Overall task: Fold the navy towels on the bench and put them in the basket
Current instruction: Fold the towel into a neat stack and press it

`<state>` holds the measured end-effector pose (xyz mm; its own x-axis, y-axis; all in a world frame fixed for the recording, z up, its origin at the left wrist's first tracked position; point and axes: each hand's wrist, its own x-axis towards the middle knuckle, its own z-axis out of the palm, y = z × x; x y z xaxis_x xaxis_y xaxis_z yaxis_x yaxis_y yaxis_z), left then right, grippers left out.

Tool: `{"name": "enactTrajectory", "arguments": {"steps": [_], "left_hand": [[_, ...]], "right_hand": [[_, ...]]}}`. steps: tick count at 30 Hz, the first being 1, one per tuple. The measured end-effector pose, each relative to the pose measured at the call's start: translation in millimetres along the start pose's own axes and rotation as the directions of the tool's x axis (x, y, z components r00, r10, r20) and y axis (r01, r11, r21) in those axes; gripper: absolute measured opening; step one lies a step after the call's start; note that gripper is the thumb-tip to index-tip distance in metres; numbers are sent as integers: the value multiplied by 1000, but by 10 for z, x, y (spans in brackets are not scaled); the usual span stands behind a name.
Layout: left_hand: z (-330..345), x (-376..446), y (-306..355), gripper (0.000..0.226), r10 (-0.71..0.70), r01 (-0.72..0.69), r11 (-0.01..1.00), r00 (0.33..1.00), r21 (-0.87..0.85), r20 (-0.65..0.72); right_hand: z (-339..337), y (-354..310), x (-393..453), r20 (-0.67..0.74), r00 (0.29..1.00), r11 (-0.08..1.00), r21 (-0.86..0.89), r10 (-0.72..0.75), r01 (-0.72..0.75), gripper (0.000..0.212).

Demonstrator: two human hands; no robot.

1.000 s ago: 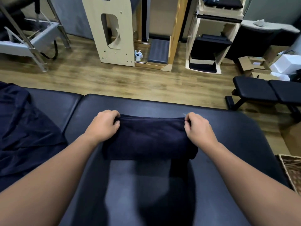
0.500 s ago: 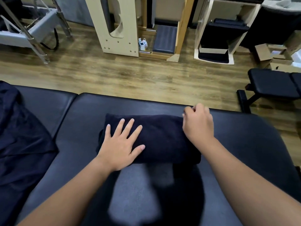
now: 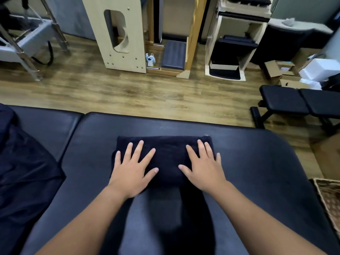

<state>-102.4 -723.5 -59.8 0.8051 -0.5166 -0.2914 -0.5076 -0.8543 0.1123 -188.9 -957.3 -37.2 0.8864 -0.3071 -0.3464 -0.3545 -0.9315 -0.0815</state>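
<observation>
A folded navy towel (image 3: 166, 155) lies as a compact rectangle in the middle of the dark padded bench (image 3: 257, 162). My left hand (image 3: 131, 171) presses flat on the towel's left half, fingers spread and straight. My right hand (image 3: 203, 167) lies flat on its right half, fingers straight too. Loose, unfolded navy towels (image 3: 24, 172) are heaped at the bench's left end. The wicker basket (image 3: 329, 201) shows only as a corner at the right edge, below the bench's right end.
Beyond the bench's far edge is wooden floor (image 3: 147, 92). A black workout bench (image 3: 298, 103) stands at the right, with cardboard boxes (image 3: 281, 72) behind it. Wooden exercise frames (image 3: 121, 34) and a metal-framed machine (image 3: 24, 43) line the back.
A second ago both hands gripped the towel's far edge. The left hand flattened first; the right hand has now let go and flattened onto the towel as well.
</observation>
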Motion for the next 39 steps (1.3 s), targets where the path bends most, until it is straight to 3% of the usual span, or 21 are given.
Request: {"name": "enactTrajectory", "arguments": {"steps": [4,7,14,20,25,39], "left_hand": [[-118,-184,84,73,-226,226,974,974,-30,2],[-152,-226,95,79,-301,326,924,942,-198,145],[-147,-251,92,83,-252,288,892,957,-348,145],[-151,-214,279,82,-235,264,887,964,-378,123],[-174,-59,758,84,-160,200,903,978,-381,133],[-159,733,2806,89,-24,67,900,994,-432,105]], "right_hand": [[-108,-235,-331,-117,984,988,-54,137,-144,66],[-63,-412,-463,-30,985,984,49,171,-170,74],[84,-508,-430,51,967,949,187,249,-254,78],[143,-347,-496,-15,961,931,254,276,-263,79],[75,126,-554,-26,944,906,289,330,-308,77],[-77,2307,-363,-74,891,802,473,449,-364,81]]}}
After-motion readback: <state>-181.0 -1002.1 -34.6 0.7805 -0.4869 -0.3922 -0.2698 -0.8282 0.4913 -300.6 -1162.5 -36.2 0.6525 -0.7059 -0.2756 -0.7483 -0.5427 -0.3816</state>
